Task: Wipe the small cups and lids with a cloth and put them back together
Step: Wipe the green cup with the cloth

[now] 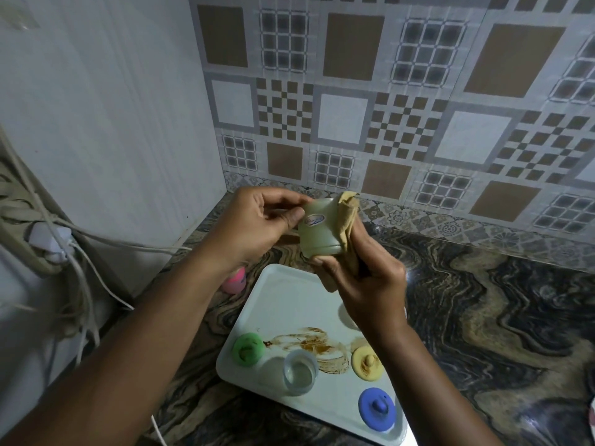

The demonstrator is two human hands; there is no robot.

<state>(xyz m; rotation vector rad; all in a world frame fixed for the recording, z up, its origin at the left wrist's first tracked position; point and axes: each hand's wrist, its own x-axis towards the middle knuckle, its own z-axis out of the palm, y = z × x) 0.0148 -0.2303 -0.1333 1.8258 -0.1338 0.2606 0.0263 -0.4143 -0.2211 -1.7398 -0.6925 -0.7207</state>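
Head view showed the cup (pixel 317 233) at frame centre, above the tray (pixel 289 294), the left hand (pixel 257 226) pinching its rim and the right hand (pixel 370 284) gripping the cloth (pixel 347 217) against its side. It could slip from so light a pinch and drop onto the 3 lids (pixel 248 348) below. It looked pale, translucent, with 1 small oval label (pixel 315 219).

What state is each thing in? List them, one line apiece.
held cup: lidless, pinched by the left hand.
cloth: bunched, gripped by the right hand, against held cup.
clear cup: upright, lidless, on tray.
green lid, yellow lid, blue lid: off, on tray.
tray: smeared brown.
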